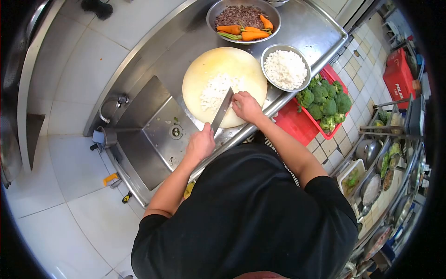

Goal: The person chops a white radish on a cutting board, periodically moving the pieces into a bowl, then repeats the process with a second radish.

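My left hand (200, 143) is wrapped round the handle of a kitchen knife (222, 110), whose blade slants across a round, pale chopping board (200, 69). Close beside the blade near its tip is my right hand (247, 107), its fingers curled together. Whether they touch the blade or pinch a piece of food cannot be made out. Small white chopped pieces (214, 90) lie on the board, mostly left of the knife. A metal bowl (265, 69) at the board's right holds more of the white pieces (285, 69).
Behind the board, a metal bowl (211, 18) holds carrots (253, 35) and dark chopped food (239, 16). A sink basin (155, 139) with a tap (109, 107) lies left. Broccoli (325, 100) fills a red crate (331, 72) at right. Shelves with trays stand farther right.
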The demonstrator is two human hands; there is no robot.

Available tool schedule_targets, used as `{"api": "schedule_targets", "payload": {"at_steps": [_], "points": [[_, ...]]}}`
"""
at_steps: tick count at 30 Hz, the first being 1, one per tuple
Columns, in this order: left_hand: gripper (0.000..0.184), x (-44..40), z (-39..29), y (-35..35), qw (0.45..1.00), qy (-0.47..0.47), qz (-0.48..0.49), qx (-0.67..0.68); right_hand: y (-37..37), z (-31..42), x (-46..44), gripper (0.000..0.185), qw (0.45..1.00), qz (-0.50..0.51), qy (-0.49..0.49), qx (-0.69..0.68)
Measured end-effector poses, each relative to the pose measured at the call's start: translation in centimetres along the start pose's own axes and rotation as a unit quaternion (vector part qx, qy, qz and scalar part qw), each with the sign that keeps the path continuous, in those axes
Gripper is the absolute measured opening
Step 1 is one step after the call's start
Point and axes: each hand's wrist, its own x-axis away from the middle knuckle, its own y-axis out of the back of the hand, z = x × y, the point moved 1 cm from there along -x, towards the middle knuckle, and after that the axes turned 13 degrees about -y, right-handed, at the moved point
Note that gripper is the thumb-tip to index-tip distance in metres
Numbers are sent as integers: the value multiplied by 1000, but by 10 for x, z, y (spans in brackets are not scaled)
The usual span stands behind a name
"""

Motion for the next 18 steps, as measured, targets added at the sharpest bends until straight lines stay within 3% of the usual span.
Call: {"api": "schedule_targets", "payload": {"at_steps": [15,18], "points": [[24,-7,-25,7,1000,11,12,18,11,-1,4,11,1000,22,13,-1],[23,-12,-21,-20,999,16,-5,28,11,-5,4,14,999,32,20,2]]}}
